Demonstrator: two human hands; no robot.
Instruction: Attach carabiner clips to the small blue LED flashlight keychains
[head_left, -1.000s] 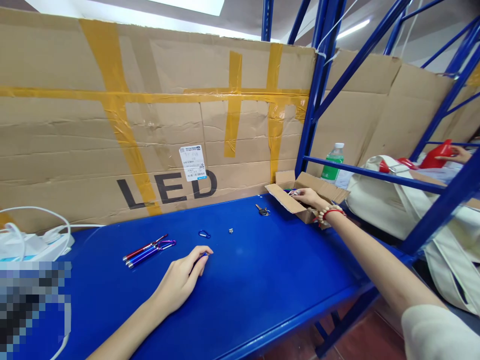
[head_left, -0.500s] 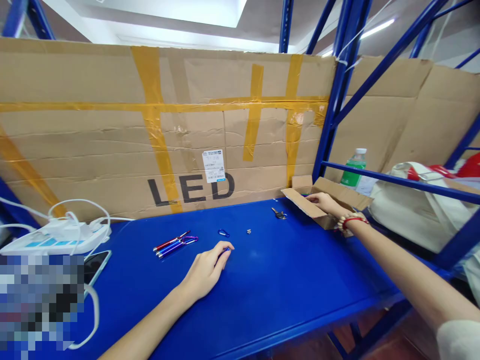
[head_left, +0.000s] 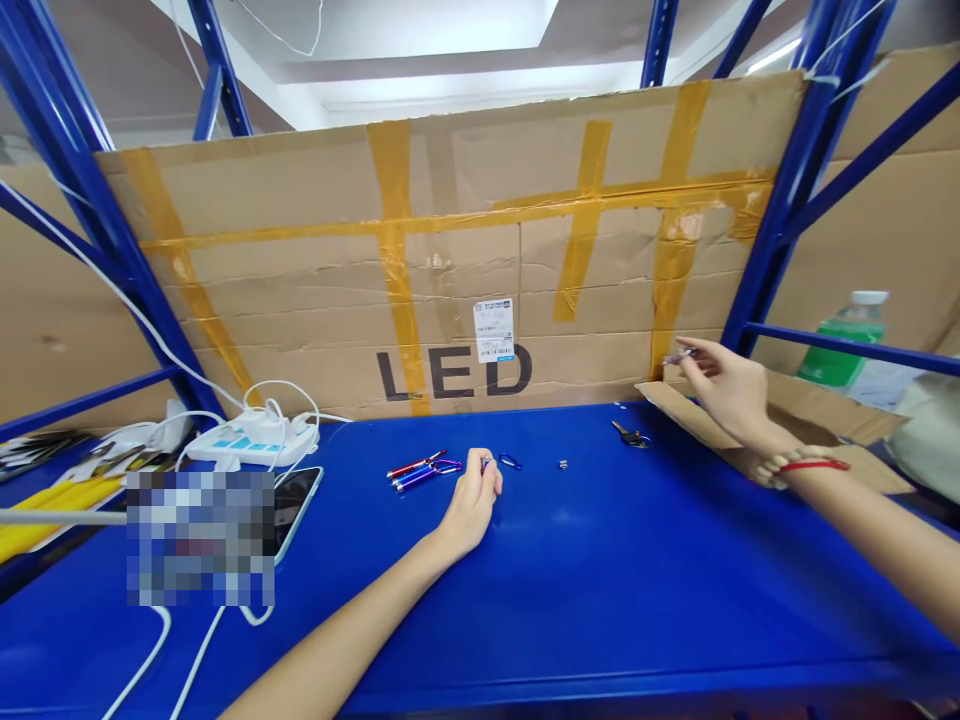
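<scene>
My left hand (head_left: 471,500) is closed above the blue tabletop, with a small blue object (head_left: 486,463) showing between its fingers; most of it is hidden. Just right of it lies a blue carabiner (head_left: 510,461). Left of the hand are slim metal penlights in red (head_left: 411,466) and blue (head_left: 417,477), with a purple carabiner at one end. My right hand (head_left: 726,390) is raised over the open cardboard box (head_left: 682,410), pinching a small silvery-purple object (head_left: 680,355) whose kind I cannot make out. Small metal pieces (head_left: 562,464) and keys (head_left: 630,435) lie between the hands.
At the left are a white power strip (head_left: 259,440) with cables and a phone (head_left: 296,510). Behind the table (head_left: 600,600) stands a large cardboard sheet (head_left: 330,300) marked LED. A blue rack post (head_left: 780,220) and a green bottle (head_left: 844,340) are at the right.
My right hand has come up out of the cardboard box with a small silvery-purple object. The left hand's fingers have curled in closer. The view has swung to the left.
</scene>
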